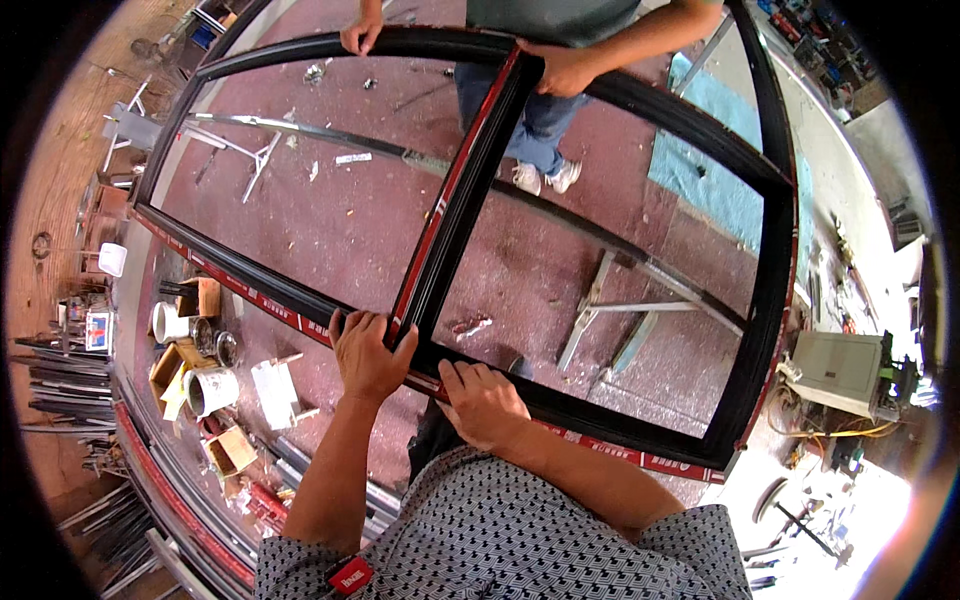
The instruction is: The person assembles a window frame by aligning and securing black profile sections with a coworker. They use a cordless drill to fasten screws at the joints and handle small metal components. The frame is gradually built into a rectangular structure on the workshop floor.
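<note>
Head view: left hand (373, 358) and right hand (485, 403) grasp one black frame (468, 205) with fingers (358, 324), opposite one co-worker (560, 25).

Two hands (372, 357) touched one frame's (470, 200) near side, two co-worker's hands (562, 71) its far; through it showed two shoes (564, 177) (both white).

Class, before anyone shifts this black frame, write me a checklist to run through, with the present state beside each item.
1. Left hand on the near edge of the black frame: ok.
2. Right hand on the same edge: ok.
3. Co-worker's hands on the far edge: ok.
4. Floor below free of scraps: not ok, pieces lie about.
5. Metal stand bearing the frame's weight: cannot tell.
</note>
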Tool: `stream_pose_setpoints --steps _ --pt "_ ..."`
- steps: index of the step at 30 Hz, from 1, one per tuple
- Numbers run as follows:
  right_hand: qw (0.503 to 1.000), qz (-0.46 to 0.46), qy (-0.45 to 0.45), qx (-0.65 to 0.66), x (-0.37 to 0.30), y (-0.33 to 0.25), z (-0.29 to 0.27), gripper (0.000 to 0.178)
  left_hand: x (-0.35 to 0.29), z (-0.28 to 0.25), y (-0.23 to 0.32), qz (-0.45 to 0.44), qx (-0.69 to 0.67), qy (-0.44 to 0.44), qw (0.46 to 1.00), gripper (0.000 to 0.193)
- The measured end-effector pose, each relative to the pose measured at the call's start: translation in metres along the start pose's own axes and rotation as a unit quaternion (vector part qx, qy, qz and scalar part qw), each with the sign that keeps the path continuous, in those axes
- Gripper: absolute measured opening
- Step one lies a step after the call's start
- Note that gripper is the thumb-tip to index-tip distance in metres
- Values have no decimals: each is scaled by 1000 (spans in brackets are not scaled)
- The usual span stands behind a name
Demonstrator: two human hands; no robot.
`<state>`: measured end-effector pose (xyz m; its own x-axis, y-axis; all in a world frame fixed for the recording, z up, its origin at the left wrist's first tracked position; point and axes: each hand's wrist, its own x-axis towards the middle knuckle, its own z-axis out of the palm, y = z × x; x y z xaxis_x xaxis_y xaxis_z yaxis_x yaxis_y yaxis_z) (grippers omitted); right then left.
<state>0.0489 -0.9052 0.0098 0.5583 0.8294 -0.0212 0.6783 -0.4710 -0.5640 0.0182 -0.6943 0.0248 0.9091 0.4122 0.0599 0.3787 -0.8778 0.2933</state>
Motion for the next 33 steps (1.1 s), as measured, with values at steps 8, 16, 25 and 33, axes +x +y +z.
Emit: stream_pose_setpoints --steps 8,16,25,33 --pt "999 6 -47 27 3 5 -5 68 -3 3 -1 -2 3 11 1000 42" --pt "990 31 -89 104 9 10 -30 69 -2 8 2 24 -15 56 998 39" --pt "909 -203 295 214 70 -65 -185 74 -3 15 4 6 -48 36 998 40" --pt "928 -320 193 -7 89 -122 -217 41 -11 21 4 14 -121 79 989 38"
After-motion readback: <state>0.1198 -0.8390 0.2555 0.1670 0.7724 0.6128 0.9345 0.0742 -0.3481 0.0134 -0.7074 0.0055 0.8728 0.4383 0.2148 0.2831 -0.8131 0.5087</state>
